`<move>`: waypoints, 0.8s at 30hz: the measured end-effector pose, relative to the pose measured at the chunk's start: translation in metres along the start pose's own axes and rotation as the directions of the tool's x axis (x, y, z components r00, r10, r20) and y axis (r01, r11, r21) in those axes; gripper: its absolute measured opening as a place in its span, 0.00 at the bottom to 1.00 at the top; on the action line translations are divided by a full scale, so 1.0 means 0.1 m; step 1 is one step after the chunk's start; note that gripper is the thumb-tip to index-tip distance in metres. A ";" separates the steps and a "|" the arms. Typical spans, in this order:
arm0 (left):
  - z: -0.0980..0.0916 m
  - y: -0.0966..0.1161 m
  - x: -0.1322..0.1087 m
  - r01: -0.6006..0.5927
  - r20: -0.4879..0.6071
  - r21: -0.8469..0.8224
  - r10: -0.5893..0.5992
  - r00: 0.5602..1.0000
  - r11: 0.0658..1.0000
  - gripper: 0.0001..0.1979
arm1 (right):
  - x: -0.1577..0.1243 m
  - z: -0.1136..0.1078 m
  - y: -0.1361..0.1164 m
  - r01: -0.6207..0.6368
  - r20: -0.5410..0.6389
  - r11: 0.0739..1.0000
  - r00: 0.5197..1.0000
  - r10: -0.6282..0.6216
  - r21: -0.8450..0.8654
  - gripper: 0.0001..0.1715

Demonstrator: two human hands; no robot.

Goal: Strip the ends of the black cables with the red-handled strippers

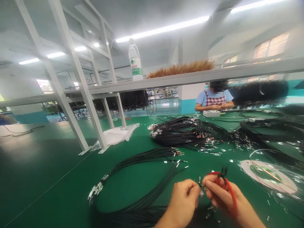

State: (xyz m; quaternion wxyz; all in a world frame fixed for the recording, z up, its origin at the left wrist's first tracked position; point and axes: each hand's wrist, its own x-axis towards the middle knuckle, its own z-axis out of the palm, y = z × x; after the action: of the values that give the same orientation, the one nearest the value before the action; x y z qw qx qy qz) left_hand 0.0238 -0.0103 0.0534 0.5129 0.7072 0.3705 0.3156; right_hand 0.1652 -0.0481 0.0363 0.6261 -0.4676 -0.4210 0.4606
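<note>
My left hand and my right hand meet low in the view, fingertips pinched together on a small metal terminal at the end of a thin black wire. A red wire loops over my right hand's fingers and down its back. In front of my hands lies a looped bundle of black wires with metal ends, on the green table.
A larger heap of black wires lies farther back, with silvery scraps scattered around it. A clear plastic bag lies at right, another bag by the white frame legs. A water bottle stands on the shelf. A person works opposite.
</note>
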 end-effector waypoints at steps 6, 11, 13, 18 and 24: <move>0.00 -0.02 0.01 -0.042 -0.082 -0.053 0.037 0.996 0.998 0.10 | 0.00 0.03 -0.02 -0.018 -0.160 1.000 0.987 0.022 0.025 0.21; 0.02 -0.05 -0.01 -0.131 -0.123 0.181 0.154 0.980 0.975 0.09 | -0.02 0.06 -0.01 -0.002 -0.159 0.999 0.987 -0.003 -0.033 0.22; 0.02 -0.05 -0.02 -0.142 -0.116 0.229 0.172 0.978 0.963 0.10 | -0.04 0.06 -0.01 0.024 -0.177 0.997 0.984 -0.038 -0.079 0.20; 0.02 -0.06 -0.03 -0.084 -0.077 0.161 0.098 0.992 0.983 0.15 | -0.08 0.06 -0.02 0.090 -0.210 0.965 0.967 -0.144 -0.248 0.18; 0.01 -0.07 -0.01 0.060 0.061 -0.033 -0.058 0.996 0.998 0.16 | -0.05 0.07 0.03 0.030 -0.197 0.977 0.978 -0.073 -0.211 0.21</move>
State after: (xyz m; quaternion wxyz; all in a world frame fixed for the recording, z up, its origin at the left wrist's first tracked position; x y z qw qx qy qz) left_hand 0.0226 -0.0097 0.0467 0.5451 0.6959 0.3702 0.2854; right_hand 0.1567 -0.0513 0.0347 0.6258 -0.5635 -0.4123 0.3476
